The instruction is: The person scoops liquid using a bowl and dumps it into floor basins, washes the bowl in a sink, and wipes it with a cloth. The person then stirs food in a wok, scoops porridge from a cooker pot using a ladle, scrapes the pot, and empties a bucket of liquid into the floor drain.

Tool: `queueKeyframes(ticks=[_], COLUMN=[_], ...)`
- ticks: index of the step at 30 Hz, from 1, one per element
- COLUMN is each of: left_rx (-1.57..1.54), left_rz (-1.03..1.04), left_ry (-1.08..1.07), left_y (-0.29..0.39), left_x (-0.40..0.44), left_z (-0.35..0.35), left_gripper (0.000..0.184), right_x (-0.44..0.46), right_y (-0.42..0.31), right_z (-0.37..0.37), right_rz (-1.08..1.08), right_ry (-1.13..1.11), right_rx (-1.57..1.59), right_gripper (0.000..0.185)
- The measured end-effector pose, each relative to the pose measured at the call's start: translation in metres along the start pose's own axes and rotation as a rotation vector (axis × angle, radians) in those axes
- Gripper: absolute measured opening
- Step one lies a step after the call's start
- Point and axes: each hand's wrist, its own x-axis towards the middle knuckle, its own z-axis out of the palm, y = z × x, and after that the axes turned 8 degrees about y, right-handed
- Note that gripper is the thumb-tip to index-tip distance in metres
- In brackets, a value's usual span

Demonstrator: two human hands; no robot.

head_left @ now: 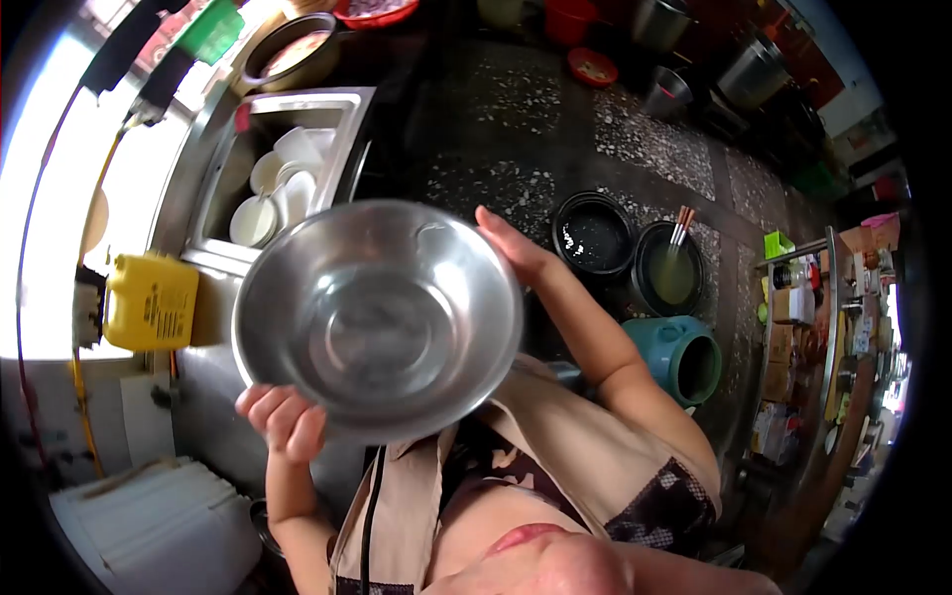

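Note:
A large stainless steel bowl is held up in front of my chest, its inside facing the camera. Only shine and reflections show within it. My left hand is closed on the rim at the lower left, with curled fingers showing. At the upper right, my right hand grips the opposite rim, and part of its fingers is hidden behind the bowl. Just beyond the bowl is a metal sink holding several white bowls and dishes.
A yellow jug stands left of the bowl. Two dark tubs and a teal barrel are on the floor to the right. Shelves line the far right. A white bin sits lower left.

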Motion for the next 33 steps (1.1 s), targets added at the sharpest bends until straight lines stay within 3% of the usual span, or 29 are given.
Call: queueKeyframes(ticks=[2,4,6,8,10,13,16,20,22,24,27,30,33], left_rx=[-0.102,-0.103,-0.048,-0.018,0.054,0.075,-0.200,-0.586,-0.686,-0.716,-0.708,-0.637,-0.536], left_rz=[0.098,0.178,0.243,0.216,0.186,-0.030,-0.189,0.027,0.134,0.205,0.189,-0.003,-0.250], left_ry=[-0.053,-0.038,-0.026,-0.053,-0.084,-0.126,-0.132,-0.272,-0.293,-0.330,-0.460,-0.585,-0.692], left_y=[-0.027,-0.053,-0.084,-0.116,-0.153,-0.201,-0.230,-0.238,-0.242,-0.247,-0.263,-0.295,-0.331], left_x=[0.020,0.038,0.057,0.075,0.093,0.119,0.155,0.243,0.276,0.308,0.337,0.335,0.336], left_z=[0.072,0.142,0.213,0.279,0.349,0.457,0.580,0.723,0.802,0.875,0.966,1.041,1.073], left_gripper=[0.015,0.018,0.023,0.026,0.029,0.026,0.026,0.026,0.024,0.022,0.019,0.013,0.010], right_x=[0.010,0.013,0.034,0.064,0.085,0.109,0.115,0.108,0.092,0.110,0.127,0.174,0.236], right_y=[-0.033,-0.072,-0.109,-0.134,-0.175,-0.221,-0.274,-0.306,-0.319,-0.359,-0.360,-0.413,-0.498], right_z=[-0.074,-0.114,-0.165,-0.231,-0.249,-0.320,-0.366,-0.450,-0.507,-0.509,-0.616,-0.695,-0.751], right_rz=[0.034,0.000,0.011,-0.113,-0.187,-0.266,-0.331,-0.367,-0.303,-0.339,-0.333,-0.279,-0.212], right_ry=[-0.070,0.252,0.337,0.388,0.589,0.800,1.051,1.386,1.306,1.345,1.281,1.309,1.274], right_rx=[0.170,0.056,0.026,-0.071,-0.014,-0.033,-0.082,-0.028,0.011,0.299,0.467,0.530,0.449], right_gripper=[0.067,0.047,0.027,0.019,0.016,0.022,0.019,0.024,0.021,0.015,0.009,0.008,0.014])
